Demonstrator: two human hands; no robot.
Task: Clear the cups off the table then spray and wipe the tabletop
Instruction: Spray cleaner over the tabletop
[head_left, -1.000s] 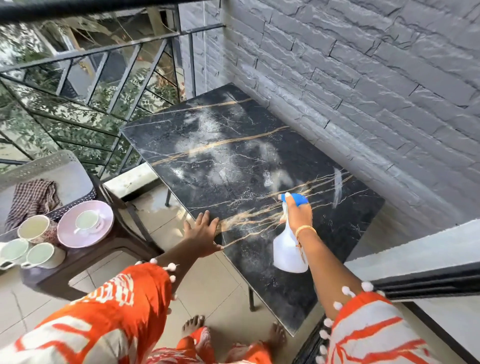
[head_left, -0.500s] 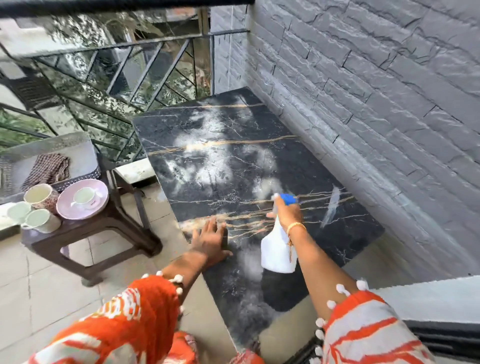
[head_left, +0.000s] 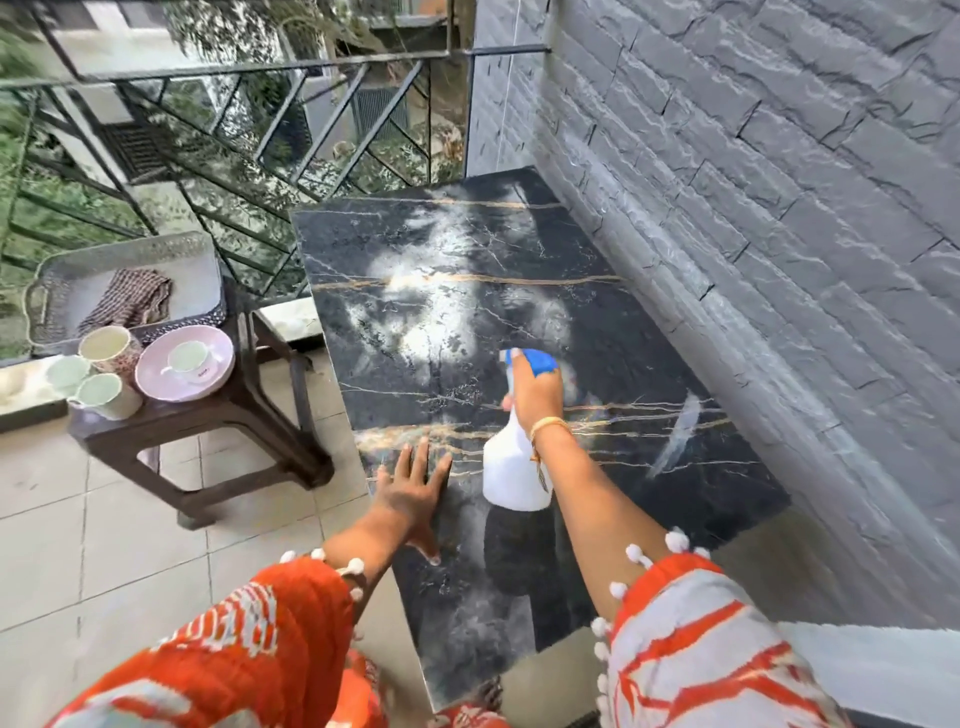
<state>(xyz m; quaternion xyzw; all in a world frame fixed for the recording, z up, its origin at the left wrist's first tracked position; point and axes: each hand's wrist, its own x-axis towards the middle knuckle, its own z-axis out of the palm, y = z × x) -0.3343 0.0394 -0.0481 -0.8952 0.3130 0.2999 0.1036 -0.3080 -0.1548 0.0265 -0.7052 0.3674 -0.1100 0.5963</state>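
- Tabletop (head_left: 597, 338): black marble with gold veins, bare of cups, pale patches that look like spray mist
- Spray bottle (head_left: 514, 467): white, blue head, held upright above the tabletop
- Cups (head_left: 104, 374): four on the side stool, one on a pink saucer (head_left: 156, 374)
- Cloth (head_left: 130, 299): checked, crumpled in the tray

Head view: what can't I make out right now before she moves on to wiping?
- Spray bottle: trigger covered by the right hand; nozzle spray not discernible.
- Tabletop: near end hidden by orange sleeves.
- Cups on the side stool: contents too small.
- Checked cloth in the tray: wet or dry unclear.
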